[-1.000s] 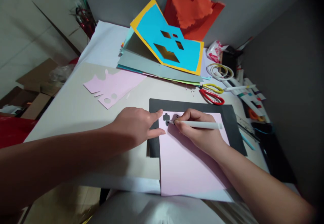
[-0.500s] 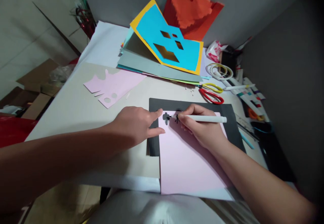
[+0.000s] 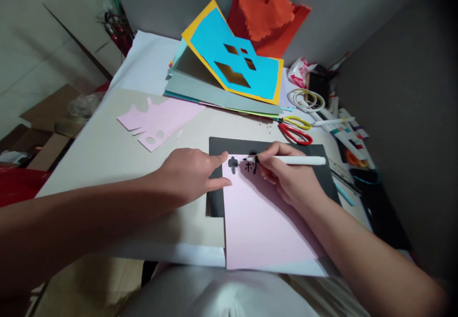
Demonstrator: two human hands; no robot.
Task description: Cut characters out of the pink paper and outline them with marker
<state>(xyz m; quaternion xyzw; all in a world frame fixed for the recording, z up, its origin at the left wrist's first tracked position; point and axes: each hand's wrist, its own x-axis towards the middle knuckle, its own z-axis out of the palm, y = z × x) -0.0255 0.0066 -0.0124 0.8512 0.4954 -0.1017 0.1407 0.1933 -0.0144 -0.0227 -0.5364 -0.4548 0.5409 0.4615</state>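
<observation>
A pink sheet of paper [image 3: 265,231] lies over a black sheet [image 3: 216,197] at the table's front. My left hand [image 3: 188,174] presses on its upper left edge, thumb and index finger stretched apart. In my right hand [image 3: 282,169] is a white marker pen [image 3: 300,160], gripped near its black tip. The tip is close to the pink paper's top, just right of a dark cross-like shape [image 3: 233,164]; I cannot tell if it touches. Black strokes [image 3: 249,166] show below the tip, partly hidden by my fingers.
Red-and-yellow-handled scissors [image 3: 295,133] lie beyond the black sheet. A cut pink paper scrap [image 3: 161,116] is at left. Farther back stand a blue-and-yellow paper piece [image 3: 239,71] on stacked sheets and a red paper piece [image 3: 265,16]. Tape rolls [image 3: 306,100] and several markers crowd the right.
The pen tip has moved off the dark cross-like shape, slightly up and to the right. More of the black strokes shows now. My left hand stays in place on the paper.
</observation>
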